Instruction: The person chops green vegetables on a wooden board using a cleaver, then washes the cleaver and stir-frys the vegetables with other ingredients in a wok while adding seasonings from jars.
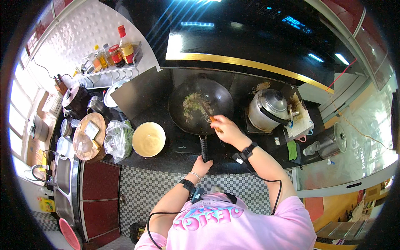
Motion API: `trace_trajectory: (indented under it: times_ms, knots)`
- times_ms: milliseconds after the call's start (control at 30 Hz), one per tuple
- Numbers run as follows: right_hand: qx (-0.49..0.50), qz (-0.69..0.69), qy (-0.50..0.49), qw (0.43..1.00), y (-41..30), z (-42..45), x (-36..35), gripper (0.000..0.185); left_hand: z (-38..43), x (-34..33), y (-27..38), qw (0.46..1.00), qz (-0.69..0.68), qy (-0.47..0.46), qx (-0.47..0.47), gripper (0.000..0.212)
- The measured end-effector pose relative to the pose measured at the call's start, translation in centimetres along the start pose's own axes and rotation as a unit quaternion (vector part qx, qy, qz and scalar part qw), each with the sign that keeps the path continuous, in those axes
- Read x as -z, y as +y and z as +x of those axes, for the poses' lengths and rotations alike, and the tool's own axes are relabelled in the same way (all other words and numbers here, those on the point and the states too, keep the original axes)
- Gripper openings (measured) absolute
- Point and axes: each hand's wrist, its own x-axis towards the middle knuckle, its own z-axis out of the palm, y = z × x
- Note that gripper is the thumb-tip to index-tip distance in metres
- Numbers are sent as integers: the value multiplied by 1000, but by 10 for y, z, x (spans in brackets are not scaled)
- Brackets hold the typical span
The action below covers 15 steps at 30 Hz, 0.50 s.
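Observation:
My left hand [201, 166] grips the black handle [204, 149] of a dark wok [222, 97] on the stove. In my right hand [229, 127] is a spatula [206, 110] with an orange-brown handle; its far end is down among the food. Small pieces of what looks like meat with chopped greens [194, 104] lie in the wok's middle and left. The spatula's tip is hard to make out against the food. To the left of the wok stands a cream-coloured bowl [149, 139].
A metal kettle [268, 109] stands right of the wok. At left are a plastic bag of greens [119, 140] and a round chopping board [82, 132] bearing a cleaver [92, 130]. Seasoning bottles [125, 47] line a wall rack. The range hood [250, 40] overhangs the stove.

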Motion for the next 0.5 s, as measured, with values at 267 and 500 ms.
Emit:
trace_trajectory:
  times_ms: [267,500]
  knots:
    - [28,-47,-113,992,20,-15,12,21,1,-1,5,1000,22,-5,-9,43]
    - [36,-25,-145,989,-44,-66,127,22,-1,-1,3,999,26,-2,-21,44]
